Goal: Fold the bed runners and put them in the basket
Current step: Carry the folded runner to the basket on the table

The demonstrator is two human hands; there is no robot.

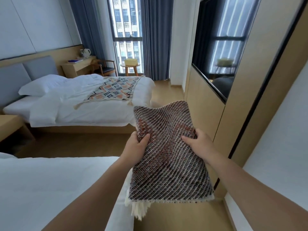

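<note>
The left forearm reaches up from the bottom left corner over the near bed (50,180), bare to the wrist, and the left hand (135,147) grips the left edge of the folded bed runner (168,160), thumb laid flat on top of the cloth and the other fingers tucked out of sight beneath it. The runner, a dark brown, grey and rust weave, is held up in the air between the two hands as a thick, roughly rectangular pad, its far end drooping a little away from the person and its near edge trimmed in cream, with a cream tassel (138,209) hanging from the near left corner just beside the near bed's white sheet. The right hand (199,144) clamps the runner's right edge in the same way, thumb on top pointing inward, fingers under it, and the right forearm runs back to the bottom right corner. Beyond the hands, a second bed runner (115,88), cream with orange and black geometric figures, lies spread across the foot of the far bed (83,110). Farther back, near the window, a pale yellow basket (131,61) stands on a small round table (124,65), well apart from both runners.
</note>
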